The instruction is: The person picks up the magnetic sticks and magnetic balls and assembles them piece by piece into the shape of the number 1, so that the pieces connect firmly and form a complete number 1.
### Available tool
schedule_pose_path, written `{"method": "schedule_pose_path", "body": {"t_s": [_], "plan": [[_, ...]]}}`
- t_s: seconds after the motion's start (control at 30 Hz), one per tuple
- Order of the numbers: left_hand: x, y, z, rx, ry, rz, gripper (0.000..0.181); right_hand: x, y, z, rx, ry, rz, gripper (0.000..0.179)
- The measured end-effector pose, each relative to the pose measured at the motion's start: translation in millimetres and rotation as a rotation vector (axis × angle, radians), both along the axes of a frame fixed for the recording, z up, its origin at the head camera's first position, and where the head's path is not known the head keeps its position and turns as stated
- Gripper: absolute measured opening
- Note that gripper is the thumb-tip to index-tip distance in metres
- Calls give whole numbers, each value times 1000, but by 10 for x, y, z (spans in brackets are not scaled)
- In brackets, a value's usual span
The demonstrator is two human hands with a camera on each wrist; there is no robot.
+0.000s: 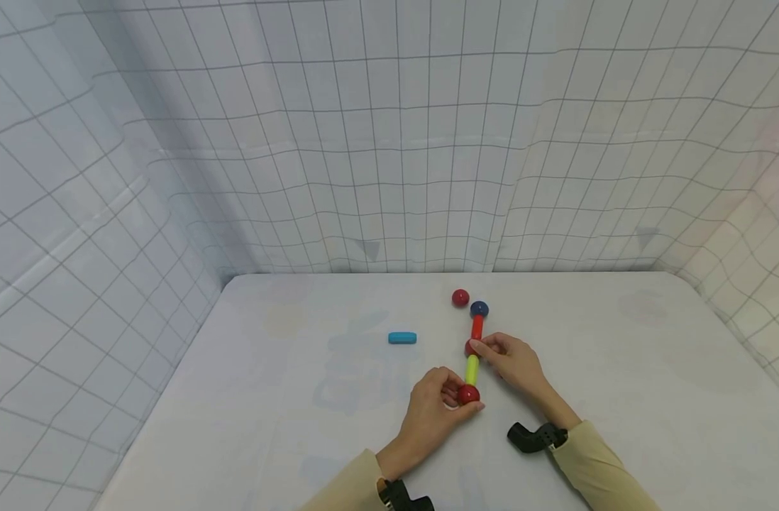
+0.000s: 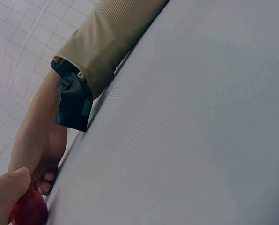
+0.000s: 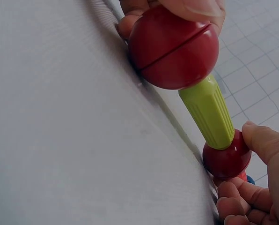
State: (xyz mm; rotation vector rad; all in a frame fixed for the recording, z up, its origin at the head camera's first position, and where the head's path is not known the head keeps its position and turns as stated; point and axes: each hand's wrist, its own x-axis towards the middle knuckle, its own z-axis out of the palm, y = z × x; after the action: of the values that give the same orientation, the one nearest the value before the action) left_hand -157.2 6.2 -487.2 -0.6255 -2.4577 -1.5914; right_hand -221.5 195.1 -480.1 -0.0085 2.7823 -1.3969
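A chain of balls and rods lies on the white table. From its far end run a blue ball (image 1: 479, 309), a red rod (image 1: 477, 327), a middle red ball (image 1: 471, 348), a yellow-green rod (image 1: 472, 370) and a near red ball (image 1: 469, 394). My left hand (image 1: 433, 411) grips the near red ball between thumb and fingers; the left wrist view shows that red ball (image 2: 30, 208) under the thumb. With thumb and fingertips, my right hand (image 1: 509, 360) pinches the middle red ball. In the right wrist view the yellow-green rod (image 3: 209, 112) joins both red balls.
A loose red ball (image 1: 460, 298) sits just left of the blue ball. Farther left lies a short light-blue rod (image 1: 402, 338). White grid-patterned curtains (image 1: 396, 142) hang behind and beside the table (image 1: 268, 397). Black devices are strapped to both wrists.
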Motion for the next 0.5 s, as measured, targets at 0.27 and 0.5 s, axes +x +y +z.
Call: {"method": "schedule_pose_path", "body": {"t_s": [0.27, 0.5], "plan": [[-13, 2, -26, 5, 0, 6, 29, 15, -6, 15, 0, 6, 3, 44], [-24, -16, 28, -6, -39, 20, 23, 13, -10, 26, -12, -1, -3, 45]]}}
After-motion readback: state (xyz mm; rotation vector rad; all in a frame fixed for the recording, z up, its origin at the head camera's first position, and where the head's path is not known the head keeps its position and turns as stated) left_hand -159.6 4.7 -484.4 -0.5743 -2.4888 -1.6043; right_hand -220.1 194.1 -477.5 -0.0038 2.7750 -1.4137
